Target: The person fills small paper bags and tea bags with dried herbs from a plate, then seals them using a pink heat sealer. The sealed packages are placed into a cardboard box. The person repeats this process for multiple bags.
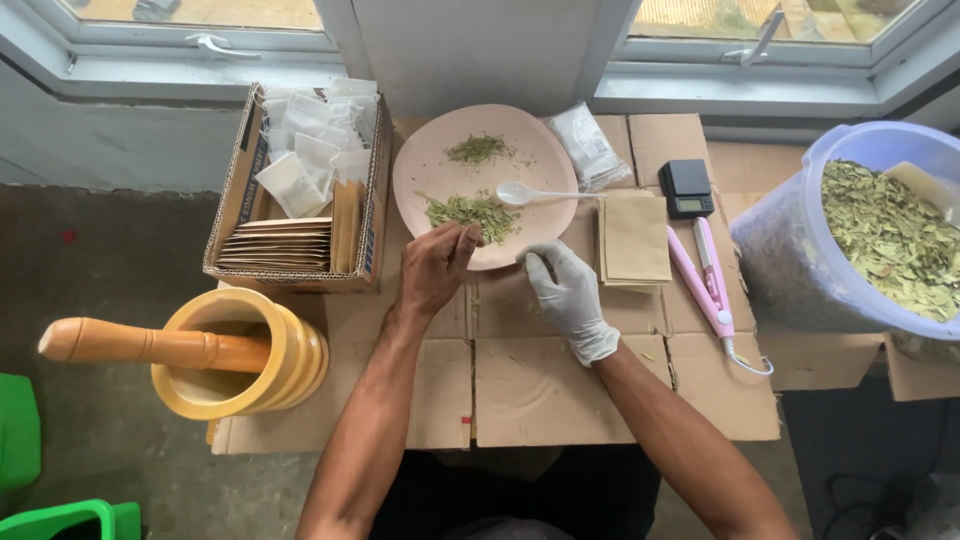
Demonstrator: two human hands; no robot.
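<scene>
My bare left hand (436, 268) rests at the near rim of a pink plate (425, 160), fingertips touching a pile of crushed green leaves (470, 212). My right hand (568, 296), in a white glove, is just right of it at the plate's edge, fingers curled; whether it pinches anything cannot be told. A second small leaf pile (480, 149) lies at the plate's far side. A white plastic spoon (530, 193) rests on the plate with its handle pointing right.
A cardboard box (228, 200) holds white sachets and brown envelopes. A yellow mortar (245, 355) with a wooden pestle (120, 343) sits left. Brown envelopes (634, 238), a black scale (686, 187), a pink sealer (705, 275), a leaf-filled tub (870, 230) stand right.
</scene>
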